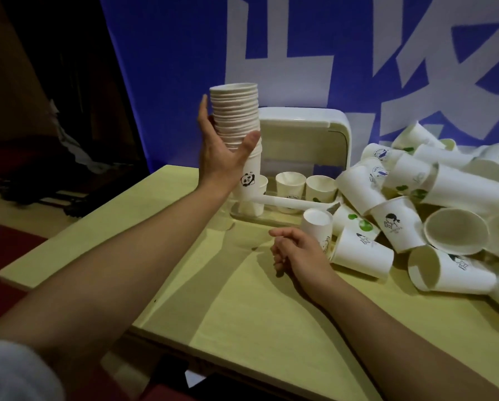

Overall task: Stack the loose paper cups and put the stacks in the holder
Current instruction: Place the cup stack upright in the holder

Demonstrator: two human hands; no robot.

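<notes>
Right hand (297,250) rests loosely curled on the pale desk (242,299), empty; left hand (225,151) grips a tall white paper-cup stack (236,123) that may topple.

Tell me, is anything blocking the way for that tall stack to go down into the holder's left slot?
Nothing visible blocks it. The left hand grips the stack, whose base is already at the holder's left end, beside two cups in other slots.

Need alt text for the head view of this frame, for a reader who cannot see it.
The left hand grips a tall stack of nested white paper cups over the left end of a cream plastic cup holder. The right hand rests on the pale wooden table, touching an upturned white paper cup at the edge of a pile of loose printed cups.
</notes>
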